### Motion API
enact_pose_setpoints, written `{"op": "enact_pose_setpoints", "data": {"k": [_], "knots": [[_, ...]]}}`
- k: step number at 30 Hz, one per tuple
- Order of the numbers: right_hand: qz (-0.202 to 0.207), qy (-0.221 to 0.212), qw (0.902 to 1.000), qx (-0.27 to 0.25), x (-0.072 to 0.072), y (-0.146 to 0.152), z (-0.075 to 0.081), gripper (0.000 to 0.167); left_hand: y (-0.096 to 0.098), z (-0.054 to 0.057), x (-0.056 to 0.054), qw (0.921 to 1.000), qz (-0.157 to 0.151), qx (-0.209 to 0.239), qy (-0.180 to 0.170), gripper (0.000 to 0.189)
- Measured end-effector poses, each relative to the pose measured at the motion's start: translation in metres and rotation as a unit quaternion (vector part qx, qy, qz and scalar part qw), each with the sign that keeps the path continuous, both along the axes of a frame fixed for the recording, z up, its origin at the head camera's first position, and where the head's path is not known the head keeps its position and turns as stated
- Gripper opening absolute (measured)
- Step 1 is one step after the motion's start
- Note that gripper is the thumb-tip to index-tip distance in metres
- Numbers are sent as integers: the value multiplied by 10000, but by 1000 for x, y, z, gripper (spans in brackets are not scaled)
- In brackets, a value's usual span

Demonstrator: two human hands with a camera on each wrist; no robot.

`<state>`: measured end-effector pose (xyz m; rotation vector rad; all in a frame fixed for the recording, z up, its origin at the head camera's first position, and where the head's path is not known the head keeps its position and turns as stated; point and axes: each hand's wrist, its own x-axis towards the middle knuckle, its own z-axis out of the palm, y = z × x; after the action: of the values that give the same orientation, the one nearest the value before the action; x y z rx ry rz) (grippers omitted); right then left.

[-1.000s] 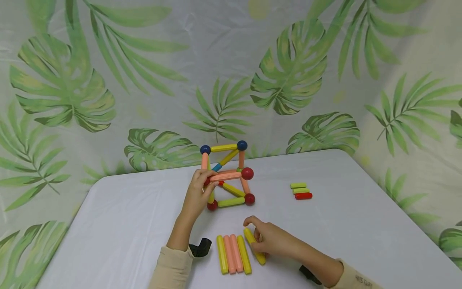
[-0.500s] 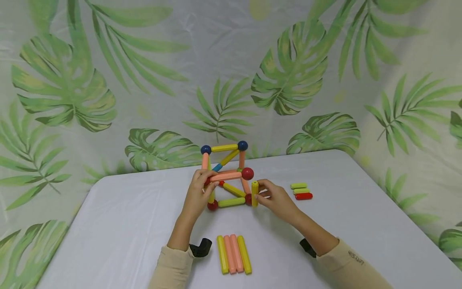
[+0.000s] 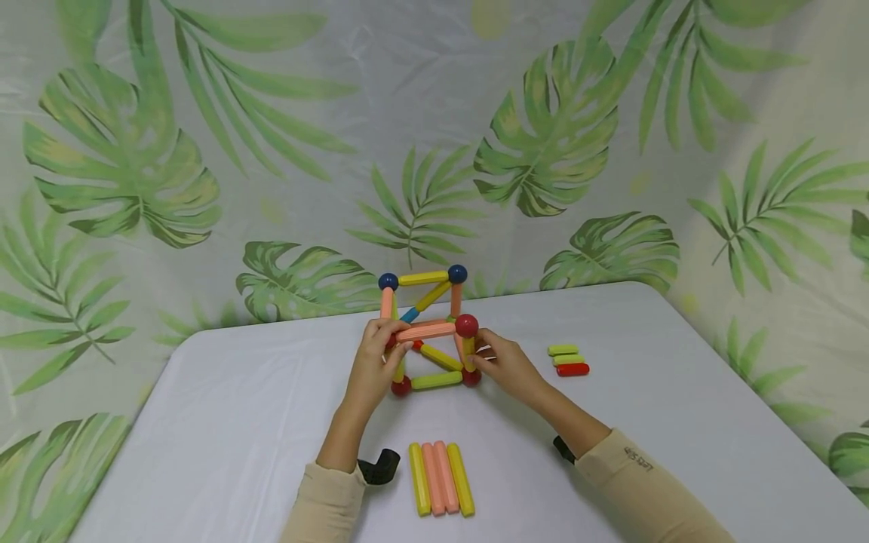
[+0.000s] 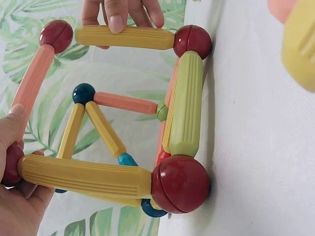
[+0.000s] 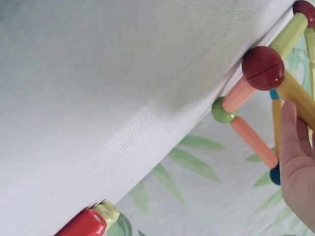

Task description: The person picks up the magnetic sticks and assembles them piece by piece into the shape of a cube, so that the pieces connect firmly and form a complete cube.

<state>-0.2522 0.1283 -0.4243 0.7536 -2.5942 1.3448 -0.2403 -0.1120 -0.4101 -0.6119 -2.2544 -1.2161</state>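
A frame of magnetic rods and balls stands on the table, with blue balls at its back top. My left hand grips its near left top corner, thumb on the pink rod that runs to a red ball. At the near right corner my right hand pinches an upright yellow rod. The rod's lower end meets the bottom red ball; its upper end sits right by the upper red ball, a narrow gap showing in the left wrist view. A yellow-and-blue diagonal crosses the back.
Yellow rods and pink rods lie side by side in front of the frame. To the right are short green rods and a short red rod. A leaf-print cloth hangs behind the white table.
My right hand has lifted the yellow rod from beside the row on the table, turned it upright and brought it to the near right corner. My left hand has kept its grip.
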Motion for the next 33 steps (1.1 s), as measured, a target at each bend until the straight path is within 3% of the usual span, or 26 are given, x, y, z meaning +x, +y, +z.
{"op": "enact_pose_setpoints", "data": {"k": [10,15,22,29,31,33], "knots": [[-37,-100,9999,40,0,2,1,31,0,5,4,9996,-35,-272,-102,29],[-80,-229,9997,38,0,3,2,32,-1,6,5,9993,-40,-378,16,38],[-151,-296,9992,202,5,19,8,39,-3,10,10,9969,271,-733,73,50],[-307,132,9977,591,12,72,15,46,-19,8,32,9933,1035,-495,168,68],[-374,8,9970,679,12,90,13,46,-22,3,43,9928,1090,-481,146,67],[-433,-225,9959,767,13,106,10,45,-24,-5,56,9930,990,-639,-115,65]]}}
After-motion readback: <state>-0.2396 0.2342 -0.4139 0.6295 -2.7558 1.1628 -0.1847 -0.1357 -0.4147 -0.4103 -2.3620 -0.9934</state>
